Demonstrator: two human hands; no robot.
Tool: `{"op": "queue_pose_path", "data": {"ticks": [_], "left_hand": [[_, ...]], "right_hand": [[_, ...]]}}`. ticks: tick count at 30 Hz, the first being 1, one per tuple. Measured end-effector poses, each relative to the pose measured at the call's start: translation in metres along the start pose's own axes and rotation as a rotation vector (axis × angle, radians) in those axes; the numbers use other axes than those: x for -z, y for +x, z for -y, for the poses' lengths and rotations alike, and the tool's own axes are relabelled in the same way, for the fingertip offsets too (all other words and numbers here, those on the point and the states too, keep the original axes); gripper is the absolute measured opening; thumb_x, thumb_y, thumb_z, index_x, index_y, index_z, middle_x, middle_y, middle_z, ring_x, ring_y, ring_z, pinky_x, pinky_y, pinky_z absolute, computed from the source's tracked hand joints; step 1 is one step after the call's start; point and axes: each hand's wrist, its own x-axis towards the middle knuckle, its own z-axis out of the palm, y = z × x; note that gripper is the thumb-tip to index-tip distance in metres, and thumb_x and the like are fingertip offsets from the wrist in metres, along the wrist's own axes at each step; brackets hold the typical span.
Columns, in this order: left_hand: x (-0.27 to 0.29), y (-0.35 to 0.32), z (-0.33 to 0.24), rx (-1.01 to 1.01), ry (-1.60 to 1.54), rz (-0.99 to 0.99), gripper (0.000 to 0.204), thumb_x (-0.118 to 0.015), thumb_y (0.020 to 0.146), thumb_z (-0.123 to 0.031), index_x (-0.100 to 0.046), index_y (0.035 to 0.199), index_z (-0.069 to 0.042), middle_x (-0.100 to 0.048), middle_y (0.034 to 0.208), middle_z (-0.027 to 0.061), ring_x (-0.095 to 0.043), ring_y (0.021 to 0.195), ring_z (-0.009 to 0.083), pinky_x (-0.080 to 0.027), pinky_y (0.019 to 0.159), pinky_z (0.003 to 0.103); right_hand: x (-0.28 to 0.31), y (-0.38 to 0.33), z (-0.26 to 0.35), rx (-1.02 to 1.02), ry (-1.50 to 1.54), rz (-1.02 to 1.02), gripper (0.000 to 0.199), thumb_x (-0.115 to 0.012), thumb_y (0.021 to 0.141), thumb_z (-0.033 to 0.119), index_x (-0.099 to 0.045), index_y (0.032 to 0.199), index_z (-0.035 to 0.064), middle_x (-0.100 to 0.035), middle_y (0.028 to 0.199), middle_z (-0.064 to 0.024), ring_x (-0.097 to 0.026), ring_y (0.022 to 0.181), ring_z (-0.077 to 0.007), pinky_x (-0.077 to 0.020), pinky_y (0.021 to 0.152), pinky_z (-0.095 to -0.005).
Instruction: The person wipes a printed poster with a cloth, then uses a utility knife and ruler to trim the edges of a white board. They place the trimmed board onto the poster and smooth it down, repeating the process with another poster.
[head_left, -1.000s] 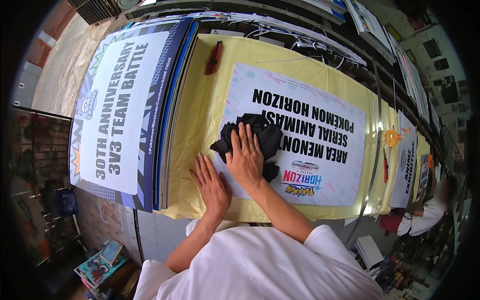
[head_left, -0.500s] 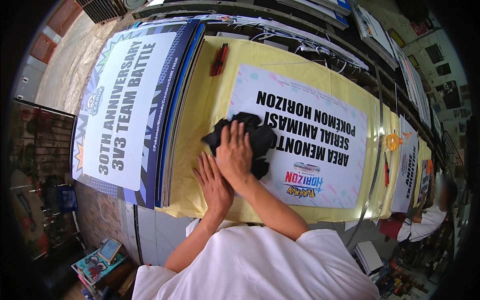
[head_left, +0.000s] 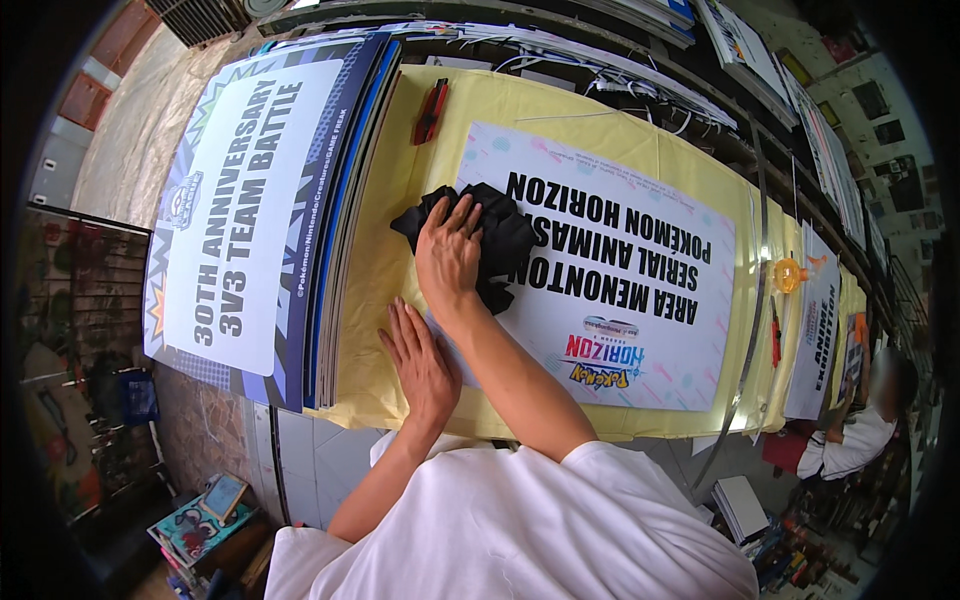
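Note:
A bunched black cloth (head_left: 500, 232) lies on the left part of a white printed sign board (head_left: 640, 260), which rests on a yellow-covered table (head_left: 400, 190). My right hand (head_left: 449, 248) presses down on the cloth and holds it against the board near its left edge, fingers bent over the folds. Closer to me, my left hand (head_left: 425, 368) lies flat with its fingers stretched out, on the yellow cover by the board's near left corner. Nothing is held in it.
Left stands a stack of large printed boards (head_left: 240, 220). A red and black utility knife (head_left: 430, 110) lies beyond the cloth, a red cutter (head_left: 775, 335) and an orange tape dispenser (head_left: 788, 275) to the right. Another person (head_left: 855, 440) sits at far right.
My right hand has slid the black cloth away from me and slightly left, over the sign board. My left hand has stayed almost in place.

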Motion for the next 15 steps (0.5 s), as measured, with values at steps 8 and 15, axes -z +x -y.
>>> {"op": "queue_pose_path", "data": {"ticks": [8, 15], "left_hand": [[0.002, 0.000, 0.002, -0.003, 0.010, 0.002, 0.069, -0.048, 0.101, -0.013, -0.018, 0.157, 0.013, -0.021, 0.165, 0.0329, -0.017, 0.155, 0.0494, -0.009, 0.124, 0.066], [0.001, 0.001, -0.002, 0.015, 0.004, 0.002, 0.066, -0.049, 0.100, -0.009, -0.022, 0.157, 0.011, -0.022, 0.165, 0.0320, -0.018, 0.155, 0.0489, -0.010, 0.124, 0.067]], "right_hand": [[0.000, -0.010, -0.010, -0.021, 0.136, -0.008, 0.047, -0.058, 0.097, 0.019, -0.057, 0.140, -0.0017, -0.053, 0.148, -0.0308, -0.054, 0.138, -0.0418, -0.0459, 0.112, -0.0489], [0.015, -0.060, -0.089, 0.099, 0.282, -0.026, 0.057, -0.071, 0.088, 0.022, -0.055, 0.139, 0.0000, -0.054, 0.149, -0.0249, -0.052, 0.140, -0.0382, -0.0400, 0.116, -0.0518]]}}
